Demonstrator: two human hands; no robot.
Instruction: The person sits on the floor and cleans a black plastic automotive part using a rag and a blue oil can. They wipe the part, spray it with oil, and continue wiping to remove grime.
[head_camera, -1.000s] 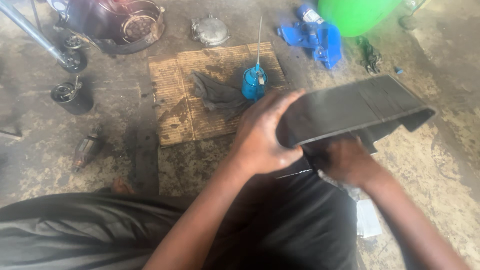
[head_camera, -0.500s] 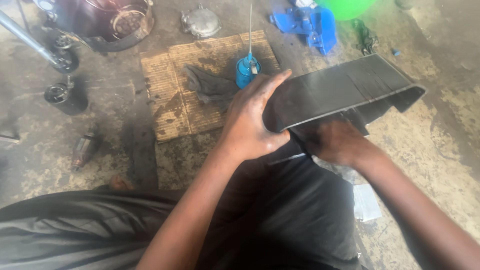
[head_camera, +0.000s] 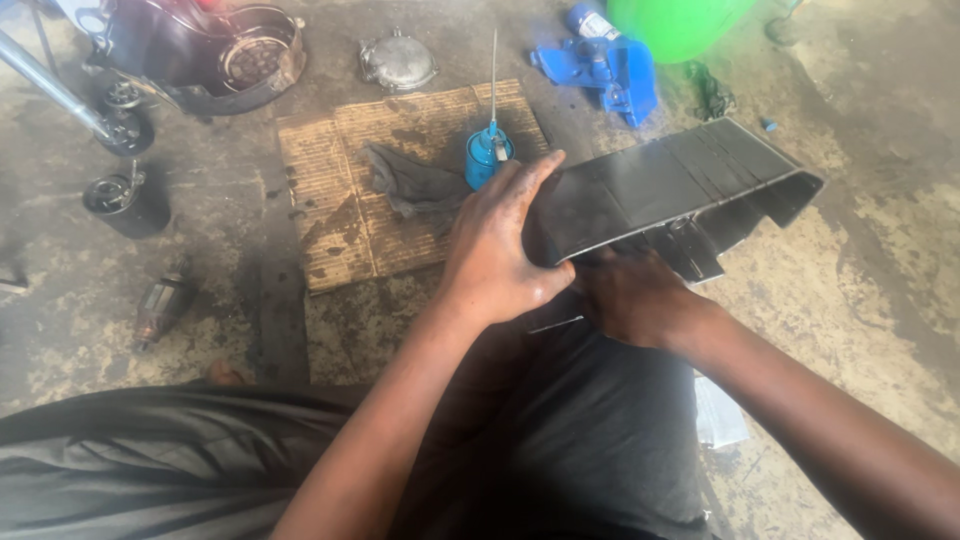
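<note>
Head view: my left hand (head_camera: 505, 250) grips the metal cover (head_camera: 665, 190), right hand (head_camera: 630, 295) under it, grasp unclear; oil can (head_camera: 488, 155) at 11 o'clock.

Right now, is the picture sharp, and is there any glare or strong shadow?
Head view: soft even daylight, no hard shadows; faint sheen on the dark ribbed metal panel held by the left hand and right hand; the bright green plastic container looks overexposed; edges slightly soft.
</note>
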